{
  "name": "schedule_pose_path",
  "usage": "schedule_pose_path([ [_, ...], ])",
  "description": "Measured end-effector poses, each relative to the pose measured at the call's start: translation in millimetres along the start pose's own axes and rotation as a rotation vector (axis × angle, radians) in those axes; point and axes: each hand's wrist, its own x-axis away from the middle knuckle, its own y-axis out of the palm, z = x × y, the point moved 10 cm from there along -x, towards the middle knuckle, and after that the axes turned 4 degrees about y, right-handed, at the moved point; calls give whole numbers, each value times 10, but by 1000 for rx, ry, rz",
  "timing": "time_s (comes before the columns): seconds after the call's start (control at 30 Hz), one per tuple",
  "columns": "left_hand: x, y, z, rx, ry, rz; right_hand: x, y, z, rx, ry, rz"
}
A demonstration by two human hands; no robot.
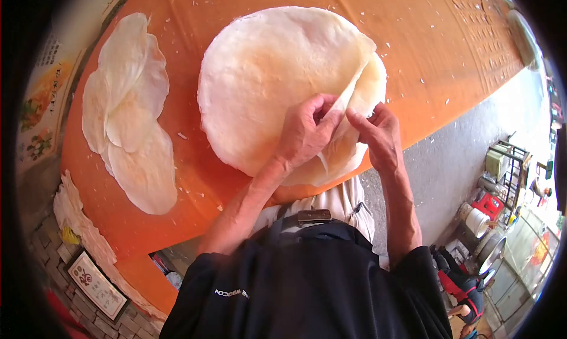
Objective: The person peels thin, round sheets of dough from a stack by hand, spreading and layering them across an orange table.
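Note:
A large round stack of thin pale dough sheets (254,85) lies on the orange table cover (425,55). My left hand (310,129) pinches the lifted edge of the top sheet, which is peeled back near the stack's right side. Close beside it, my right hand (378,132) has thumb and fingers closed on the sheet's edge at the stack's right rim. Folded, overlapping thin sheets (133,96) form a separate long pile at the left of the table.
Small dough scraps are scattered over the cover. A framed sign (96,284) stands at lower left. On the right, past the table edge, are a metal rack (517,167), a white bucket (476,219), a metal basin (491,250) and another person (466,289) low down.

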Motion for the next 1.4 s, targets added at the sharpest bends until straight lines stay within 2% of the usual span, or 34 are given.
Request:
schedule_pose_path([
  [0.07, -4, -53, -15, -23, -27, -12, 23, -23, 34, -119, 54, -4],
  [0.2, 53, 39, 178, 43, 56, -121, -21, 46, 185, -286, 127, -87],
  [0.3, 49, 37, 120, 81, 9, -156, -20, 54, 202, -275, 164, -70],
  [0.37, 33, 37, 2, 203, -35, -182, 8, 41, 143, -241, 130, -75],
  [0.47, 42, 87, -78, 222, -99, -224, 10, -52, 130, -230, 114, -68],
  [0.6, 29, 83, -96, 221, -106, -197, 46, -136, 121, -191, 109, 5],
  [0.77, -8, 33, -206, 195, -128, -137, 78, -162, 36, 0, 99, 125],
  [0.9, -27, 14, -153, -3, -68, -126, 18, -199, 72, 72, 45, 106],
  [1.0, -47, 11, -42, -136, 51, -45, 16, -231, 118, -121, 33, 95],
  [1.1, -39, 75, 66, -372, 200, 37, 31, -269, 138, 95, 75, 158],
  [1.13, -14, 158, 162, -445, 303, 34, 23, -204, 54, 190, 14, 168],
  [1.17, -16, 193, 228, -535, 304, 7, 11, -135, -37, 236, -57, 188],
  [1.23, -47, 31, 256, -567, 320, 53, -5, -111, -30, 75, -112, 78],
  [1.3, -66, -388, 317, -331, 199, 81, -44, -278, 136, -52, 15, 77],
  [1.37, 60, -950, 531, -342, 187, 127, -55, -307, 164, 1, 70, 41],
  [1.4, 167, -1264, 653, -193, 209, 170, -73, -337, 198, 13, 78, 29],
])
